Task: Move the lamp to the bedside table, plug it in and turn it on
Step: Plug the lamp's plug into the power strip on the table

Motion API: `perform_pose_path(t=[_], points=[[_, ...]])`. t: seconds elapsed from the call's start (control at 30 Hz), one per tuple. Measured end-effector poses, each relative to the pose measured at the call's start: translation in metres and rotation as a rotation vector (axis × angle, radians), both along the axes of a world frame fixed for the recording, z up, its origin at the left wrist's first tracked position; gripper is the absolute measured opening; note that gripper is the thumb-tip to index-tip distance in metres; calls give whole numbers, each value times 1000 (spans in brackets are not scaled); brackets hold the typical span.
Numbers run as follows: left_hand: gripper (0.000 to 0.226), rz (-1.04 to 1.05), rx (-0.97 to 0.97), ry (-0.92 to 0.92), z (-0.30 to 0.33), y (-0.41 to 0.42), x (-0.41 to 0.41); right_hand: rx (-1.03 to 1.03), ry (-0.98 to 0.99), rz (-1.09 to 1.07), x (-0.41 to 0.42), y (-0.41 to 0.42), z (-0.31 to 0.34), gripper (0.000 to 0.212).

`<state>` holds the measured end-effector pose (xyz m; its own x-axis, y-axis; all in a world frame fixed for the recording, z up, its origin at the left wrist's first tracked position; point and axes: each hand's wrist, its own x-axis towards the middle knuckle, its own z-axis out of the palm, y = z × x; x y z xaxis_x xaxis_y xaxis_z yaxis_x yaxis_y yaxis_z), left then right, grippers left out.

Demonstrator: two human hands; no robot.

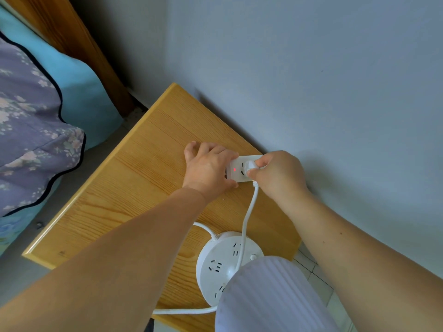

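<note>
The lamp stands at the near right corner of the wooden bedside table (134,178). Its round white base (215,267) carries several sockets, and its ribbed pale shade (271,298) hides part of the base. A white cord (248,212) runs from the lamp to a white plug (251,165). My right hand (280,176) pinches that plug against a white power strip (236,171) with a red light on. My left hand (208,166) presses down on the strip's left end and covers it.
A grey wall (311,80) runs behind the table. A bed with a floral purple quilt (28,130) and teal sheet (79,92) lies to the left, with a wooden headboard (79,44). Tiled floor (318,279) shows at the lower right.
</note>
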<state>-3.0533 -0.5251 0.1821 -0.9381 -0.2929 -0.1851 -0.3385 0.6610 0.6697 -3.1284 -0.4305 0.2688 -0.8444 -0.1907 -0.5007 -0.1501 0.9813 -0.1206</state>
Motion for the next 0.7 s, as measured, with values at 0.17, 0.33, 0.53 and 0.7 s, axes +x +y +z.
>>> perform_pose_path(t=[0.17, 0.33, 0.53, 0.7], points=[[63, -1, 2, 2, 1, 0, 0, -3, 13, 15, 7, -2, 1, 31], [63, -15, -2, -11, 2, -1, -1, 60, -39, 5, -3, -5, 4, 32], [63, -19, -10, 0, 2, -2, -1, 28, 41, 42, 2, -4, 1, 28], [63, -18, -19, -3, 1, -2, 0, -63, 67, 94, 18, 4, 2, 24]])
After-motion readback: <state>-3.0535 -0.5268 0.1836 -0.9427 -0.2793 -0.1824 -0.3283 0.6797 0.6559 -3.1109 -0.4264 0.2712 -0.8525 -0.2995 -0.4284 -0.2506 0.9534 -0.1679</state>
